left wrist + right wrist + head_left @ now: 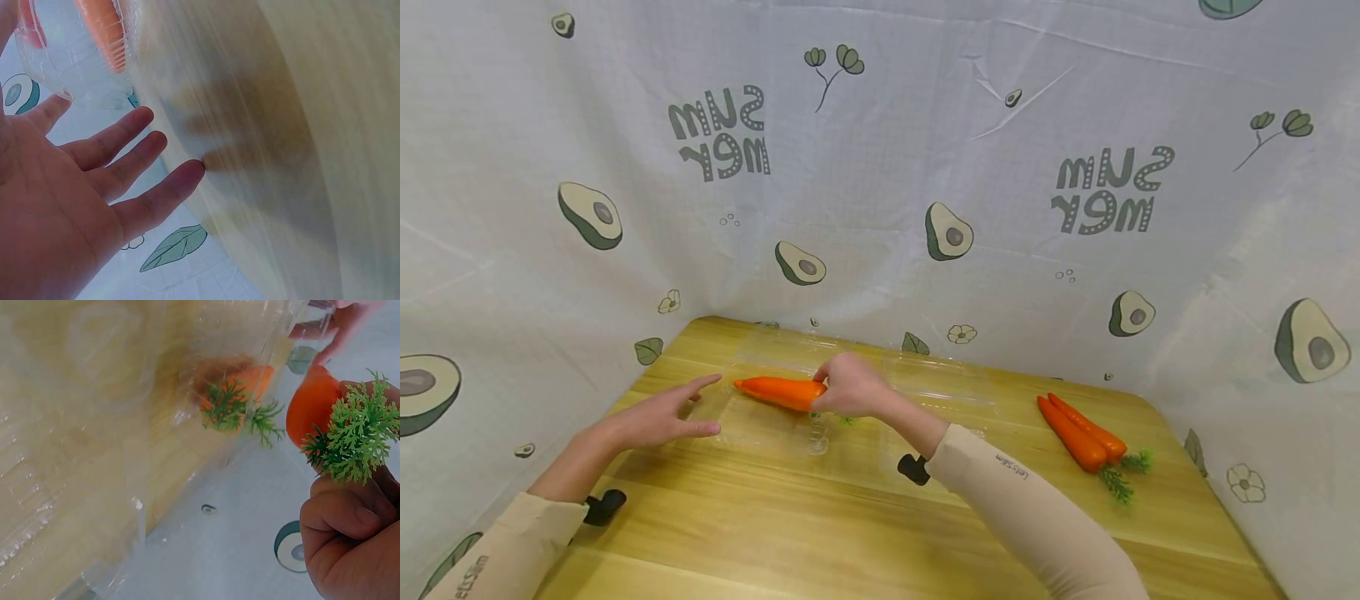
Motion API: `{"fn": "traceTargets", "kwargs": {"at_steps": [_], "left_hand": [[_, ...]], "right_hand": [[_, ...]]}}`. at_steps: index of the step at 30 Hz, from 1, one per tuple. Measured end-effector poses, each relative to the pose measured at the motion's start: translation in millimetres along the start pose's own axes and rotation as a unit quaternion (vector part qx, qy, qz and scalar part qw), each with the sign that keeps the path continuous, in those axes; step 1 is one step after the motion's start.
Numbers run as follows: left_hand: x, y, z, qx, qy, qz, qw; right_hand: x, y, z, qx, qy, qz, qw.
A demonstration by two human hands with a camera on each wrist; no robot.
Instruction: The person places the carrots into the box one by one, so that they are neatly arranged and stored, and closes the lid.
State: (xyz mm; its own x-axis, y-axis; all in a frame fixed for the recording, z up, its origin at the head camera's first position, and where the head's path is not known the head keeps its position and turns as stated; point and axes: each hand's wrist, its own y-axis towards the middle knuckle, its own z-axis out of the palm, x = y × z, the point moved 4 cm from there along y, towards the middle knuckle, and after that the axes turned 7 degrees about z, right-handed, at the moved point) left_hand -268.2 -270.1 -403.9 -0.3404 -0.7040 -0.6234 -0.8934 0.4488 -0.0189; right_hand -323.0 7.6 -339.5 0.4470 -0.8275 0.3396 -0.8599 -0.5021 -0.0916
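The carrot (778,393) is left of centre in the head frame, its leafy end gripped by the right hand (853,387) over the clear box (760,431); contact between them cannot be told. The left hand (655,417), thumb and fingers wide apart, is by the box's left edge. Two more carrots (1072,437) lie on the table (737,517), lower right.

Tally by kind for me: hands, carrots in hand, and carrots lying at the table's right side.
Hands: 2, left hand and right hand
Held carrot: 1
Carrots at right: 2
Total: 5
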Motion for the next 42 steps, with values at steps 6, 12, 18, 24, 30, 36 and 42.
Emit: {"fn": "traceTargets", "kwargs": {"at_steps": [6, 12, 18, 24, 30, 36, 42], "left_hand": [[1.1, -0.4, 0.2, 0.0, -0.001, 0.003, 1.0], [2.7, -1.5, 0.2, -0.002, 0.002, 0.007, 1.0], [2.4, -0.3, -1.3, -0.004, 0.002, 0.01, 0.9999], [2.2, -0.2, -1.5, -0.004, 0.004, 0.01, 0.9999], [0.0, -3.4, 1.4, 0.0, -0.004, 0.011, 0.9999], [-0.1, -3.3, 2.1, -0.003, 0.005, 0.013, 0.9999], [-0.4, -0.7, -0.5, -0.005, 0.012, 0.015, 0.9998]], "right_hand": [[10, 2.9, 7, 0.008, -0.01, -0.001, 0.9999], [18, 5.7, 16, 0.014, -0.018, -0.002, 0.9997], [21, 9.8, 23, 0.018, -0.04, 0.007, 0.999], [25, 13.7, 32, 0.025, -0.056, 0.018, 0.9979], [28, 13.5, 42, 0.043, -0.048, 0.013, 0.9978], [28, 13.1, 44, 0.05, -0.049, 0.021, 0.9973], [27, 11.7, 43, 0.055, -0.06, 0.013, 0.9966]]}}
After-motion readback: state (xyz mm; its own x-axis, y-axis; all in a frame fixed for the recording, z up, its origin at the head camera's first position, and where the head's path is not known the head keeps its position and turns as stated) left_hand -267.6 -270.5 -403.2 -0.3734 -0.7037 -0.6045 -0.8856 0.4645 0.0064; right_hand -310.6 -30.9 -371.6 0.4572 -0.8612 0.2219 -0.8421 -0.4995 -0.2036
